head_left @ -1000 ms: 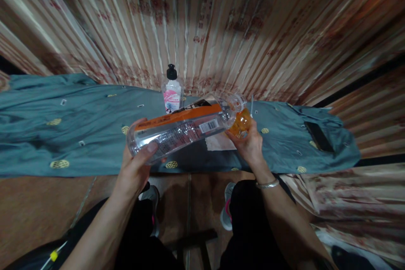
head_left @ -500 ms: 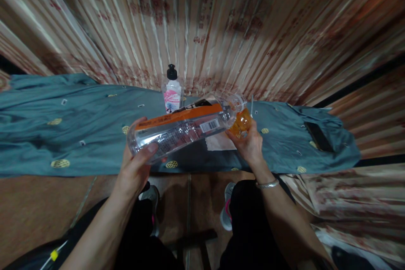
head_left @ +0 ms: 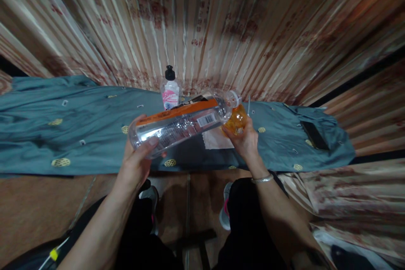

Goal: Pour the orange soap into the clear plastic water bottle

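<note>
My left hand point(head_left: 138, 156) is wrapped round the base end of a large clear plastic bottle point(head_left: 177, 133) with an orange-banded label and a barcode. The bottle lies tilted in the air, its neck up and to the right. Under the neck, my right hand point(head_left: 243, 137) grips an orange see-through container point(head_left: 236, 121); the bottle's neck hides part of it, and I cannot tell whether the two touch. Behind the bottle stands an upright clear bottle point(head_left: 171, 95) with a black cap and a pink and white label.
A blue-green patterned cloth point(head_left: 101, 135) covers the long surface. On it lie a white tissue point(head_left: 218, 140) below my right hand and a dark phone point(head_left: 314, 135) at the right. A thin pale stick point(head_left: 249, 105) shows behind my right hand. Pleated curtains point(head_left: 196, 21) hang close behind.
The view has shifted slightly. The clear bottle and the orange container stay in my hands, close together, with the bottle at nearly the same tilt.
</note>
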`<state>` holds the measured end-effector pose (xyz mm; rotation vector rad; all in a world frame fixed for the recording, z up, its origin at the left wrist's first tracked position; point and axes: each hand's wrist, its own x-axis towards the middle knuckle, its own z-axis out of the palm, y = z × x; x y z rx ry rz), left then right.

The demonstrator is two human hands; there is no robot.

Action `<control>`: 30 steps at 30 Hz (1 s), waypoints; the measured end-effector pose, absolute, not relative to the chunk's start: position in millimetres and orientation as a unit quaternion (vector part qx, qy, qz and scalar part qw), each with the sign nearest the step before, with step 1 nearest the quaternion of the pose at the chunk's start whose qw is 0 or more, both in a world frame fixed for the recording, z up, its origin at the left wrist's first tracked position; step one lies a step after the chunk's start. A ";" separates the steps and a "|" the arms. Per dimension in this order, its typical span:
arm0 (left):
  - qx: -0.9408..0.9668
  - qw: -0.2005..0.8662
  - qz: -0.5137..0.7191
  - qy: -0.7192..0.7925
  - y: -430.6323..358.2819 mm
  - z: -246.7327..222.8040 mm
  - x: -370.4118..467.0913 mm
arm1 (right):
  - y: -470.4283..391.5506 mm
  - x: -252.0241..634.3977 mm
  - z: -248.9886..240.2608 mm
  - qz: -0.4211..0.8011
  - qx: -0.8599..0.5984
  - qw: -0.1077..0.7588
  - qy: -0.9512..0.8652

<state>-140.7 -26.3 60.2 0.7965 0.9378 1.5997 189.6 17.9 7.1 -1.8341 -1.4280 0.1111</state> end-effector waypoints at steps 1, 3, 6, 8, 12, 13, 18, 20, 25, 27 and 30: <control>0.335 0.533 0.672 0.391 -25.3 60.3 -140.3 | 18.2 189.4 7.6 0.046 -0.724 0.397 -0.562; 0.340 0.534 0.671 0.386 -23.3 61.4 -139.9 | 18.6 189.2 8.6 0.047 -0.725 0.400 -0.559; 0.352 0.541 0.666 0.375 -20.5 65.0 -138.4 | 19.4 189.8 9.5 0.044 -0.721 0.408 -0.558; 0.351 0.544 0.667 0.369 -19.1 68.1 -135.3 | 20.5 191.0 9.6 0.039 -0.718 0.414 -0.558; 0.346 0.535 0.678 0.367 -16.7 74.2 -124.5 | 23.1 193.7 10.0 0.036 -0.723 0.416 -0.551; 0.344 0.532 0.680 0.369 -16.2 75.7 -121.6 | 23.5 194.1 10.4 0.037 -0.724 0.416 -0.548; 0.332 0.528 0.685 0.376 -15.3 83.2 -111.2 | 22.8 194.9 13.6 0.045 -0.729 0.421 -0.538; 0.330 0.529 0.686 0.375 -15.2 84.9 -109.3 | 22.2 195.6 14.7 0.051 -0.727 0.424 -0.538; 0.331 0.525 0.688 0.375 -13.6 84.9 -107.1 | 21.9 197.6 17.2 0.057 -0.724 0.426 -0.539; 0.328 0.526 0.689 0.376 -13.0 84.7 -105.9 | 22.2 197.3 18.9 0.060 -0.730 0.421 -0.536; 0.320 0.529 0.691 0.376 -12.3 85.6 -103.3 | 22.8 195.7 21.3 0.063 -0.737 0.415 -0.530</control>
